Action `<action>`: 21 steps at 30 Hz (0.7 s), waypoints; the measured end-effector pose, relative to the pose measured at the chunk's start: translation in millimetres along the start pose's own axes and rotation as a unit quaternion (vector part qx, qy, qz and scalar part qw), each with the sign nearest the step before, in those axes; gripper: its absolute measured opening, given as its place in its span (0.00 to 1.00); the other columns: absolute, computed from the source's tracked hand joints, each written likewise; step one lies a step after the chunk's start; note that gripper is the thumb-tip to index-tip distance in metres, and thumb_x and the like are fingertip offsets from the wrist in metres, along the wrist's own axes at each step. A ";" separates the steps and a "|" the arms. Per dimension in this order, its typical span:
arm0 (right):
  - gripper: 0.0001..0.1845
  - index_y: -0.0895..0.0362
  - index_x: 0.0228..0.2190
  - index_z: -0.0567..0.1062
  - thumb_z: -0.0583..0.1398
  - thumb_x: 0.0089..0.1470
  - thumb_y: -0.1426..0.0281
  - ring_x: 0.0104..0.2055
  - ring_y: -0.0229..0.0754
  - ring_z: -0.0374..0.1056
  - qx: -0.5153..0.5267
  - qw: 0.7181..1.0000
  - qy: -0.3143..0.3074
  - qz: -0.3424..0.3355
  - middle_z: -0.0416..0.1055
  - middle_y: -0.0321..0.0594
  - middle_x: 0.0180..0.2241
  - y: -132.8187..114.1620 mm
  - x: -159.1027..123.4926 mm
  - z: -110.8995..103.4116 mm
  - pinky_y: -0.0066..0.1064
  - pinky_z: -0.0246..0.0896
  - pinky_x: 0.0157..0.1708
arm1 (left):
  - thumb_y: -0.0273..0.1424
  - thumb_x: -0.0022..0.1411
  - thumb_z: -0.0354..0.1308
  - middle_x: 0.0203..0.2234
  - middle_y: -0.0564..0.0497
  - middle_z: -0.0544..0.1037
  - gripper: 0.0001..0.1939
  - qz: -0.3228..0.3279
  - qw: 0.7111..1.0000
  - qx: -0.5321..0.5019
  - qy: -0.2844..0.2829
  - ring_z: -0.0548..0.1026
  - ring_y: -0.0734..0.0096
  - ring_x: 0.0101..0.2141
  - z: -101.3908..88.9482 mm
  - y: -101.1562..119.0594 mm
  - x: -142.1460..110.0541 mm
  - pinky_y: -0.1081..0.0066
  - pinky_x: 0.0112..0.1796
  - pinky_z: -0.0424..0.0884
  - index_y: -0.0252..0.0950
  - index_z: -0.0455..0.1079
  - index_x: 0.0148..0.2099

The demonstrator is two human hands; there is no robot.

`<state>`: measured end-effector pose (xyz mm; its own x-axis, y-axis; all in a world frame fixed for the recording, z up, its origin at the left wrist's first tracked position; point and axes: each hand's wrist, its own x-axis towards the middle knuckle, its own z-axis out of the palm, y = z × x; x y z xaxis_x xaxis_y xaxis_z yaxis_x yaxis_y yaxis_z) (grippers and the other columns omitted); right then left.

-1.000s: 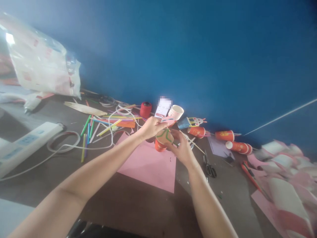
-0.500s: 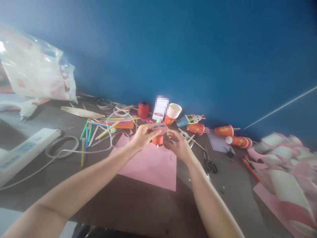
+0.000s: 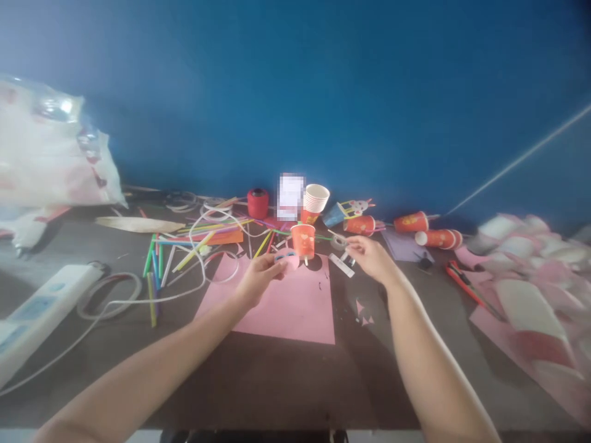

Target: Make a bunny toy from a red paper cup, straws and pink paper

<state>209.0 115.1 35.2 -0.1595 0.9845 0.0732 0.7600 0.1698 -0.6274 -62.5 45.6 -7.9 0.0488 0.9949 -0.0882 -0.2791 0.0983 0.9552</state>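
The right hand point(image 3: 372, 257) has moved away from the flat pink paper piece point(image 3: 290, 262), which the left hand point(image 3: 259, 277) pinches near the orange patterned paper cup point(image 3: 303, 241) (its inside I cannot tell). Behind stand nested paper cups point(image 3: 316, 195). Right fingers curl; their grip is unclear.

The dark brown table point(image 3: 277, 394) bore a flat pink paper sheet point(image 3: 263, 314) at its middle, with small pink triangular paper scraps point(image 3: 365, 320) to the right. A long white plastic power strip point(image 3: 44, 320) lay on the left, and thin multicoloured straws point(image 3: 152, 295) were scattered beyond it. Towards the right lay red patterned paper cups point(image 3: 410, 221) on their sides, a pale purple paper sheet point(image 3: 404, 248) and a slim red cutter point(image 3: 468, 286)
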 end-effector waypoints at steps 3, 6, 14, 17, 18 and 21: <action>0.11 0.55 0.37 0.75 0.56 0.51 0.67 0.35 0.41 0.72 -0.081 0.996 0.040 0.020 0.76 0.40 0.33 14.3 -8.0 -6.9 0.31 0.64 0.36 | 0.37 0.50 0.63 0.19 0.54 0.70 0.12 -0.008 1.000 0.021 -0.020 0.64 0.79 0.22 3.3 -4.7 -6.0 0.74 0.27 0.60 0.32 0.71 0.28; 0.09 0.54 0.34 0.75 0.58 0.50 0.67 0.34 0.40 0.71 -0.125 0.992 0.029 0.003 0.75 0.38 0.32 16.0 -16.1 13.9 0.29 0.62 0.35 | 0.37 0.51 0.62 0.20 0.53 0.71 0.12 -0.024 0.999 0.034 -0.034 0.66 0.77 0.23 4.5 -7.8 -9.4 0.74 0.29 0.61 0.32 0.70 0.27; 0.05 0.57 0.30 0.72 0.59 0.47 0.71 0.39 0.51 0.68 -0.185 0.981 0.055 -0.020 0.73 0.49 0.33 3.7 -27.2 45.1 0.41 0.60 0.41 | 0.37 0.53 0.61 0.23 0.52 0.72 0.12 -0.020 0.999 -0.026 -0.014 0.67 0.76 0.25 1.0 -9.4 -11.1 0.74 0.30 0.64 0.32 0.70 0.28; 0.08 0.56 0.34 0.70 0.59 0.50 0.67 0.37 0.48 0.69 -0.049 0.991 0.116 -0.042 0.72 0.46 0.35 -9.8 -41.0 38.5 0.40 0.62 0.39 | 0.40 0.54 0.60 0.24 0.52 0.71 0.14 -0.027 0.997 -0.076 0.006 0.68 0.76 0.25 2.0 -12.6 -10.8 0.73 0.29 0.65 0.33 0.70 0.28; 0.10 0.55 0.36 0.69 0.58 0.51 0.66 0.36 0.46 0.70 0.037 0.991 0.119 -0.041 0.72 0.44 0.35 -15.9 -45.9 38.8 0.38 0.64 0.38 | 0.41 0.54 0.60 0.25 0.51 0.71 0.14 -0.030 0.996 -0.085 0.017 0.69 0.76 0.25 1.9 -13.7 -10.4 0.74 0.29 0.65 0.33 0.70 0.29; 0.13 0.55 0.40 0.66 0.57 0.53 0.63 0.30 0.41 0.70 0.278 0.960 0.017 -0.029 0.72 0.42 0.33 -34.9 -57.0 49.3 0.34 0.66 0.31 | 0.40 0.54 0.59 0.24 0.52 0.71 0.14 -0.060 0.992 -0.113 0.016 0.70 0.76 0.24 -0.3 -14.3 -9.1 0.75 0.26 0.64 0.32 0.69 0.30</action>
<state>160.5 50.9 14.7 -0.1635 0.9767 0.1393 0.2953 0.1831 -0.9377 -59.3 35.2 -20.9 0.0657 0.9755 -0.2098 -0.4818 0.2152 0.8495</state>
